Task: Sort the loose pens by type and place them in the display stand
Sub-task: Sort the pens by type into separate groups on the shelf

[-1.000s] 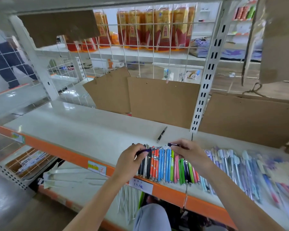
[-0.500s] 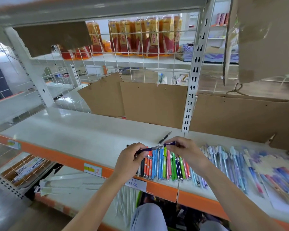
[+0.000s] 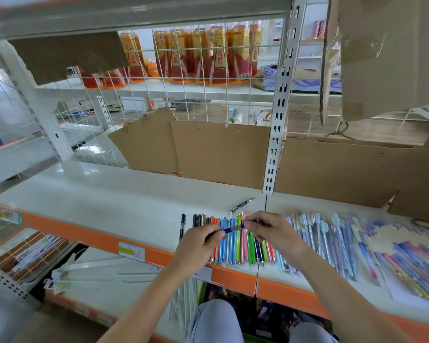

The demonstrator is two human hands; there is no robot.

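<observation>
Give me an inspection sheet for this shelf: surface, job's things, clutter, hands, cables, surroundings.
Surface: white shelf with an orange front edge; its left part is bare.
Job's things: row of coloured pens lying side by side at the front edge; pastel pens to their right; dark blue pen held above the row.
Clutter: one black pen lying alone behind the row; cardboard sheets leaning at the back.
Hands: left hand and right hand each pinch one end of the dark blue pen.
Cables: nothing seen.
Surroundings: wire mesh panel behind, orange bottles beyond it; display stand not clearly seen.
</observation>
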